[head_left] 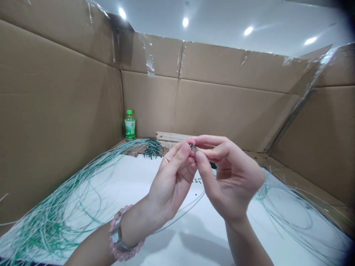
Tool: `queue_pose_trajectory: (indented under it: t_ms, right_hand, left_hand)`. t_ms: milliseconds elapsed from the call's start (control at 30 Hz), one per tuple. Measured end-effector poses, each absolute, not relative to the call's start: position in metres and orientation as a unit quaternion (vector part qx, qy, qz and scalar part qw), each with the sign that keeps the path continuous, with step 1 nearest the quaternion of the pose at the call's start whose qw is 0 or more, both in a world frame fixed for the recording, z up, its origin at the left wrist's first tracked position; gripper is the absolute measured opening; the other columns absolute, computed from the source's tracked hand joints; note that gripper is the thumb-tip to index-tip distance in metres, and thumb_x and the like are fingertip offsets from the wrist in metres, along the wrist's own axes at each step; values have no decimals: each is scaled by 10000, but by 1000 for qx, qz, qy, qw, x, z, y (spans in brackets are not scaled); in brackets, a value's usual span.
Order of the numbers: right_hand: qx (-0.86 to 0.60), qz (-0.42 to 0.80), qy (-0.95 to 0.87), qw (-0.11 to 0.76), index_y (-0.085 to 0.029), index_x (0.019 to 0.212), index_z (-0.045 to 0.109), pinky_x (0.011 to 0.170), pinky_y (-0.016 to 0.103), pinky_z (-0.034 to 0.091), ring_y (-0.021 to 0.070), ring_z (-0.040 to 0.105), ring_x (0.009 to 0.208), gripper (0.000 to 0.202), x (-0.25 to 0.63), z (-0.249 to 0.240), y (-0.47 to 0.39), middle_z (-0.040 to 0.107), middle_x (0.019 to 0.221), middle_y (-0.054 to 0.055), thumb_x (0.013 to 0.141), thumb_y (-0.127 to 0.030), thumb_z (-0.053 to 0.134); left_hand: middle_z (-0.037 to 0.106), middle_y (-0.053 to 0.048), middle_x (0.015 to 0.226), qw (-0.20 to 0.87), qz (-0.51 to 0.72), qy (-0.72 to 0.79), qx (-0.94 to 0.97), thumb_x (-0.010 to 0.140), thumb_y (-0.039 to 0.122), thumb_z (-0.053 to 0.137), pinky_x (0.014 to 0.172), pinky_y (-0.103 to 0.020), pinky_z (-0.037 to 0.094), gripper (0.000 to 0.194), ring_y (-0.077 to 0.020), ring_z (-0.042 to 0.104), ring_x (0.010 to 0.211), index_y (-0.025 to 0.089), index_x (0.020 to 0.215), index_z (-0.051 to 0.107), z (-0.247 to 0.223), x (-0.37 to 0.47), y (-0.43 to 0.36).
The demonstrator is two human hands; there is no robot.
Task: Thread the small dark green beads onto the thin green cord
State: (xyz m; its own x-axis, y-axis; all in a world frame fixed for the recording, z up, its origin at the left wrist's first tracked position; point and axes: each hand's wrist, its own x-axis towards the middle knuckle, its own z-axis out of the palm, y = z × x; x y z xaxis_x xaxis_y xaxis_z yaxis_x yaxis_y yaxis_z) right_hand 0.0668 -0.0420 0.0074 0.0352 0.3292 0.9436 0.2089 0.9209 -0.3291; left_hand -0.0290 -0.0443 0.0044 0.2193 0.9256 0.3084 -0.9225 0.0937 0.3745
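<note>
My left hand point(173, 173) and right hand point(235, 173) pinch what seems a thin green cord point(193, 147), best steadied between the fingertips.

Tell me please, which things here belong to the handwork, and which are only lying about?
Likely in use:
small green piece, pinched by left hand and right hand
green and white strands, both sides
tiny dark dots, probably parts

Apparently just there:
green bottle, back left
pink beaded bracelet, worn

Both hands point(203, 173) raised; fingers point(185, 148) pinched, nearly meeting
</note>
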Motion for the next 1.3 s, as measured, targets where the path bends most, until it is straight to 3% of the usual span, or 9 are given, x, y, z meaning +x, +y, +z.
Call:
queue_pose_trajectory:
  t_ms: [433,1300]
  right_hand:
    - [-186,53,-687,700,-182,735,595,748,318,582,169,678,850,174,67,7,-42,691,913,21,758,-12,620]
    - [-186,36,-687,702,-185,743,590,708,328,586,191,683,853,194,67,7,-42,689,916,32,734,6,623]
  left_hand:
    - [694,19,699,730,633,6,258,716,164,761,633,-60,553,62,-27,655,622,128,743,717,2,-28,-44]
    - [659,36,668,660,671,37,335,694,219,785,633,-77,527,86,-17,596,607,166,686,719,2,-26,-42]
